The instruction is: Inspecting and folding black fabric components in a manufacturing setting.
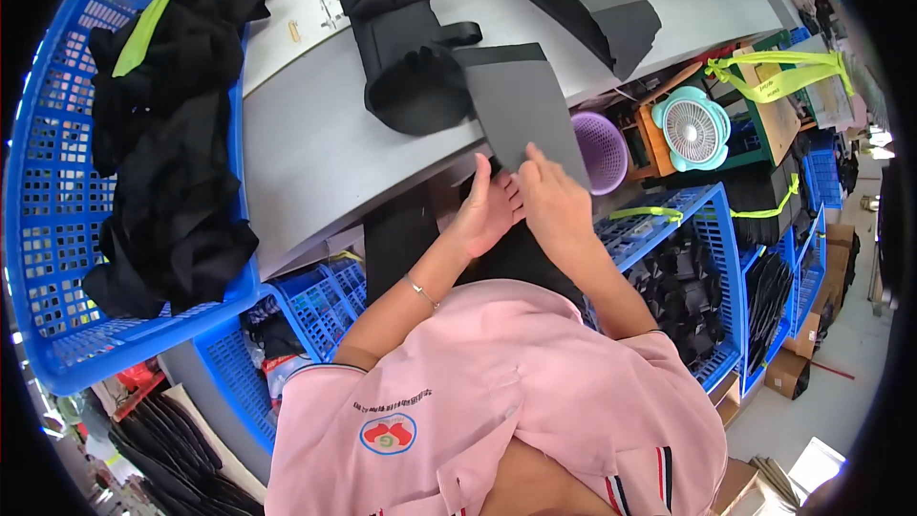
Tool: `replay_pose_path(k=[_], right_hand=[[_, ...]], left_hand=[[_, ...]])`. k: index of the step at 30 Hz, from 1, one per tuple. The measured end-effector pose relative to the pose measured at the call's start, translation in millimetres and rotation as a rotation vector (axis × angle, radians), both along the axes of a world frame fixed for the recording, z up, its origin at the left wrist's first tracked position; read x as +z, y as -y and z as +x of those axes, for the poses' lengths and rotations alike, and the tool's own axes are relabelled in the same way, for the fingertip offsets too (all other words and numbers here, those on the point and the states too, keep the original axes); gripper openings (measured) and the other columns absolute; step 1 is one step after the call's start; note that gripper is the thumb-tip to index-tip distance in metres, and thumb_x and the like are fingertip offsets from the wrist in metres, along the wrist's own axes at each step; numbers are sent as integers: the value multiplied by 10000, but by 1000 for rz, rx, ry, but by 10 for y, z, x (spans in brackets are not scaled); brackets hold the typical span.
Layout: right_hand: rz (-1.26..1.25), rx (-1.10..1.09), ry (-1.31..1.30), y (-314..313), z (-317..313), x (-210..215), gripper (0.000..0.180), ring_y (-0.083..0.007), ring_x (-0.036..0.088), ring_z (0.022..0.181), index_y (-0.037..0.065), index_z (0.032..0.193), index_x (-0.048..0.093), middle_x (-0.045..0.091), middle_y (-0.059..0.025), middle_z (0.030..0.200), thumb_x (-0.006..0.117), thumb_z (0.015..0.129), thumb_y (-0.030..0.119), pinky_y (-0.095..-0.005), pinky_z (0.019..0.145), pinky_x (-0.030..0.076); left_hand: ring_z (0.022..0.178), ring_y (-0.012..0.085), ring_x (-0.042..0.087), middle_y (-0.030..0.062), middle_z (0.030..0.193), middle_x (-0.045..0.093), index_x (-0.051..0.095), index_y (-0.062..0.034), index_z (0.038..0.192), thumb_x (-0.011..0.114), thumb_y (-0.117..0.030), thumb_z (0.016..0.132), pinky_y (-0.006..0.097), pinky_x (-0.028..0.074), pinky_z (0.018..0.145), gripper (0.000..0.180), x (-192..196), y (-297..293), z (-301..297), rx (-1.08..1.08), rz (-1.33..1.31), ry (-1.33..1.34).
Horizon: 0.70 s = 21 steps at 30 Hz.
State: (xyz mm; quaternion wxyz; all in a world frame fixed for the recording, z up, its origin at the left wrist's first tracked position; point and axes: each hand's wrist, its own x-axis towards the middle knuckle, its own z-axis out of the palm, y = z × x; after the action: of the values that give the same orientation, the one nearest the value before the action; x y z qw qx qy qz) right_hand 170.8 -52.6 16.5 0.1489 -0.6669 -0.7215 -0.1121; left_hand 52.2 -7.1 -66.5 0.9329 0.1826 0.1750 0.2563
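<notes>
A flat grey panel with a black end [523, 105] reaches over the near edge of the grey table. My right hand [559, 205] lies over the panel's near end, back of the hand up, fingers stretched along it. Just left of it is my left hand [485, 215], palm turned inward, thumb raised and apart, fingers loosely bent near the right hand's fingertips. I see nothing held in the left palm. Touching the panel's far left side, a black sewn fabric piece with a rounded pouch and a strap loop [406, 57] rests on the table.
A stack of grey and black panels [583, 5] lies farther back on the table [306, 143]. At left stands a big blue basket [57, 182] of black fabric. To the right are a purple bin [600, 153], a turquoise fan [693, 129] and another blue basket [731, 277] with black pieces.
</notes>
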Motion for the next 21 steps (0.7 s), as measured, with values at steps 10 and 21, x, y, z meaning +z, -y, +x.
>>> replay_pose_path(k=[10, 21], right_hand=[[-393, 7, -854, 714, -87, 90, 202, -364, 673, 908, 13, 1101, 580, 689, -183, 1100, 538, 1008, 187, -378, 755, 526], [-152, -126, -1015, 1103, -2, 215, 102, -243, 587, 862, -27, 897, 619, 598, -124, 1047, 612, 931, 69, -320, 739, 469]], left_hand=[[1293, 235, 508, 85, 1346, 548, 451, -110, 1404, 460, -898, 608, 444, 398, 1117, 1120, -114, 294, 14, -107, -151, 144], [1157, 377, 622, 189, 1262, 617, 473, 7, 1367, 726, -143, 865, 494, 491, 1039, 582, 388, 189, -142, 136, -81, 210]])
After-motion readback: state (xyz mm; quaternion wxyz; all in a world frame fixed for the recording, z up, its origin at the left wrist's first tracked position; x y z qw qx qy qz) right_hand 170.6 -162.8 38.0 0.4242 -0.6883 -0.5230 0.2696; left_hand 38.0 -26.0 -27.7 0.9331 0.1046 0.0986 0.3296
